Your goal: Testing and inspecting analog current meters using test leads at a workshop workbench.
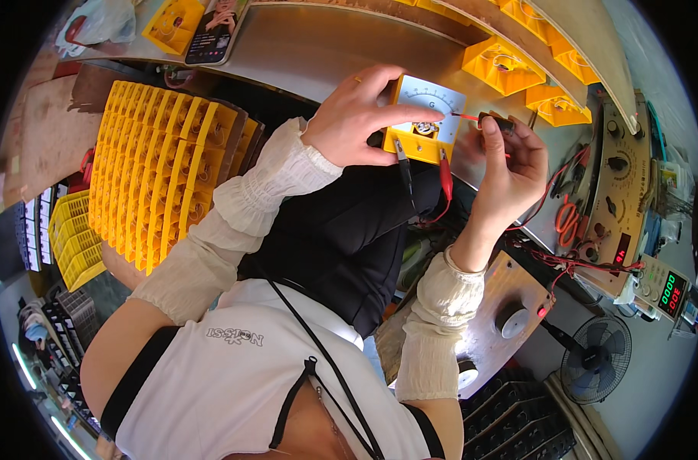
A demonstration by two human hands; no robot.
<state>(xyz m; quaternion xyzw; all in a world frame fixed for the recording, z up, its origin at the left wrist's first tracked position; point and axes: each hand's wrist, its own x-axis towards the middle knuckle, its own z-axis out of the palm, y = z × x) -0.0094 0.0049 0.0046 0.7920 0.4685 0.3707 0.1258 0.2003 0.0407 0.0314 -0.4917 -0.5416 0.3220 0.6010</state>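
My left hand (356, 115) grips a small yellow panel meter (450, 98) by its left side, the index finger stretched across its white dial. Below the dial, an opening shows the coil parts (426, 129). A black alligator clip (404, 165) and a red alligator clip (446, 178) are on the meter's lower edge, with leads hanging down. My right hand (510, 165) is closed on a screwdriver (497, 123) with a dark handle. Its thin red shaft points left, the tip at or close to the right side of the dial; actual contact is unclear.
Stacked yellow meter housings (153, 165) stand at the left. A phone (217, 37) lies on the far bench (310, 46). More yellow housings (504, 65) sit at the far right. A test instrument (619, 165), red-handled scissors (567, 222), tangled leads and a fan (596, 359) are to the right.
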